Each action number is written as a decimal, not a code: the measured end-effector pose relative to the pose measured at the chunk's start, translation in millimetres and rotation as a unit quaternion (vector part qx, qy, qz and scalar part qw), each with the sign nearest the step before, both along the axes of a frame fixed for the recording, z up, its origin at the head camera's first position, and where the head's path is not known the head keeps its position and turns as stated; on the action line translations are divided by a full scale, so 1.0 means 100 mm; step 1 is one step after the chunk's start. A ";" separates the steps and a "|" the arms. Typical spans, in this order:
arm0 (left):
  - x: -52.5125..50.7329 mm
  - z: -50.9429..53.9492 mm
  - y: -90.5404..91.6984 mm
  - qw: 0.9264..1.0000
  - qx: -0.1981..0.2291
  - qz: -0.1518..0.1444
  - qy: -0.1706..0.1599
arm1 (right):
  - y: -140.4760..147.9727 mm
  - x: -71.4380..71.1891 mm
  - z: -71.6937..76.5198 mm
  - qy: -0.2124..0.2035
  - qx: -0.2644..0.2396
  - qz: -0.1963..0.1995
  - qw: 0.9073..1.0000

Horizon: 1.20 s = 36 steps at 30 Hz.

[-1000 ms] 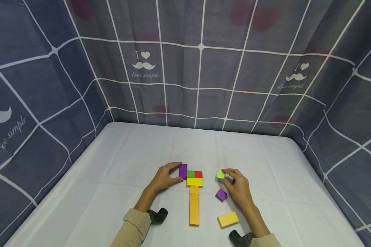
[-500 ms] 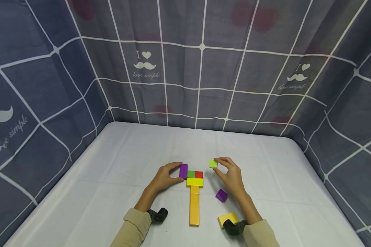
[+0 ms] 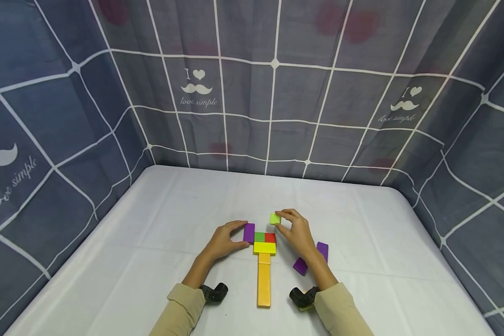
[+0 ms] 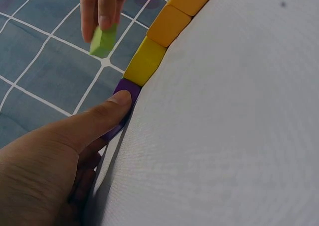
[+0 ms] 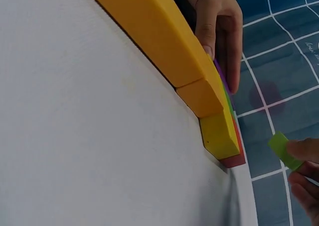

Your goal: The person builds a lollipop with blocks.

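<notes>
My left hand (image 3: 223,241) holds a purple block (image 3: 249,233) between thumb and fingers, at the left side of a small green block (image 3: 259,237). A red block (image 3: 270,238) sits right of the green one. Below those two lies a yellow block (image 3: 264,248), then a short orange block (image 3: 264,258) and a long orange block (image 3: 263,285) in line. My right hand (image 3: 297,234) pinches a light green block (image 3: 274,219) just beyond the red block. In the right wrist view, the light green block (image 5: 284,150) is apart from the row.
Two purple blocks, one small (image 3: 300,266) and one longer (image 3: 322,251), lie by my right forearm, which partly covers the longer one. A yellow block (image 3: 305,308) is mostly hidden under the right wrist camera (image 3: 303,297). A checked curtain (image 3: 243,135) stands behind the white table (image 3: 185,200).
My right hand has carried the light green block leftward and farther away, to above the red block. The longer purple block has come into sight. My left hand stays in place.
</notes>
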<state>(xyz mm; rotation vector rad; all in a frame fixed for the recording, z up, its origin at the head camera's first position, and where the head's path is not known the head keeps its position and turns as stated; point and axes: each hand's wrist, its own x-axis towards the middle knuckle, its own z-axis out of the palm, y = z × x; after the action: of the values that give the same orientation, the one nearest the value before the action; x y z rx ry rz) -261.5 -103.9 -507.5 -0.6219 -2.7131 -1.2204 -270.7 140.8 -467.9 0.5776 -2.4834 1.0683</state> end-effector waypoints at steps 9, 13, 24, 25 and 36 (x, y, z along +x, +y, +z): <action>0.01 0.00 0.01 1.000 0.000 0.008 -0.011 | -0.08 -0.04 -0.06 -0.084 0.021 0.033 0.996; 0.01 -0.01 0.01 1.000 0.001 0.007 -0.008 | -0.11 -0.05 -0.08 -0.084 0.028 0.047 0.995; 0.00 -0.01 0.00 1.000 0.005 0.003 -0.003 | -0.16 -0.07 -0.11 -0.112 0.048 0.042 0.992; 0.00 -0.01 0.00 1.000 0.005 0.004 -0.003 | -0.16 -0.07 -0.11 -0.113 0.048 0.043 0.991; 0.00 -0.01 0.01 1.000 0.003 0.007 -0.003 | -0.17 -0.06 -0.12 -0.128 0.069 0.049 0.988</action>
<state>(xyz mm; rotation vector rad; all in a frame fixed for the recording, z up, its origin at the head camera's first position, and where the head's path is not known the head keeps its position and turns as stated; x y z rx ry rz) -261.3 -102.9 -508.7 -0.5980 -2.7129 -1.2281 -276.9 123.5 -479.9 0.6449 -2.7958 1.0727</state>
